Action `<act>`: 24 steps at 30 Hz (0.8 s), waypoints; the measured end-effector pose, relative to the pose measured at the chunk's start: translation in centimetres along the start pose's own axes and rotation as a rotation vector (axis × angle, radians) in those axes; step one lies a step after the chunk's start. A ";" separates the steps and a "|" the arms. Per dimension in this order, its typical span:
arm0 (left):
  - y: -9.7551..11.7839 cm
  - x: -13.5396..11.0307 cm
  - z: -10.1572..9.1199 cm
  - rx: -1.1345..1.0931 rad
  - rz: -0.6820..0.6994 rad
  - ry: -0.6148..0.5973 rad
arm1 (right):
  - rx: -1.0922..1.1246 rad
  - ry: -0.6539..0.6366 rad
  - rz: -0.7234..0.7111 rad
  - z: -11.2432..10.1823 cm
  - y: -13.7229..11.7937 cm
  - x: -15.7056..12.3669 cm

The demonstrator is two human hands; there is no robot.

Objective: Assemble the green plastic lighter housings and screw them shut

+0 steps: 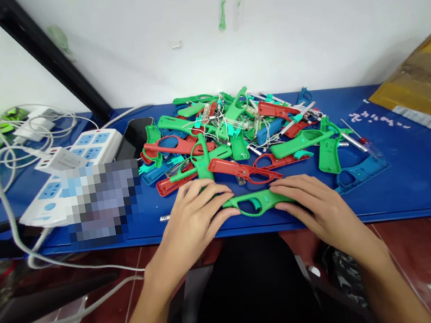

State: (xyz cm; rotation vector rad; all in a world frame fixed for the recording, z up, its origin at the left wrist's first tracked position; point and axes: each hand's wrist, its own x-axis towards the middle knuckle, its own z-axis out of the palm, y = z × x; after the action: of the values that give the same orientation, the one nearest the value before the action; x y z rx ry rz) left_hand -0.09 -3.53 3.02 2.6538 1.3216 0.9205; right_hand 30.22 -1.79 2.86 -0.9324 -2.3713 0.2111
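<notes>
Between my two hands, close to the table's front edge, lies a green long-necked gas lighter (265,200) with a trigger loop. My left hand (197,211) has its fingers closed around the left end, the nozzle side. My right hand (308,198) grips the right end, the handle. Fingers cover both ends. Just beyond it are a red lighter shell half (239,170) and a heap of green, red and blue shell halves, wires and metal tubes. A blue shell half (362,173) rests to the right of my right hand, near a screwdriver (370,146).
A white power strip (54,197) with cables and a pixelated phone-like object (104,202) occupy the left of the blue table (417,180). On the right stand a taped cardboard box (430,87) and small white bits (382,120). A white wall (279,24) rises behind.
</notes>
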 end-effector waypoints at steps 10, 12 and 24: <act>0.4 -0.2 -0.3 0.009 -0.092 0.013 | 0.016 0.264 0.113 0.0 0.3 -0.5; 0.7 -0.2 -0.2 0.018 -0.068 0.023 | 0.017 0.379 0.244 0.0 0.4 -0.6; 1.8 0.2 0.5 0.078 0.042 -0.024 | -0.220 0.412 0.524 1.2 0.9 -0.3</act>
State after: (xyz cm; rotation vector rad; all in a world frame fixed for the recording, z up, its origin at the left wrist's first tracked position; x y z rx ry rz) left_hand 1.54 -4.40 3.21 2.7514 1.3283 0.8562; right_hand 30.27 -1.30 1.44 -1.5307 -1.7638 -0.0457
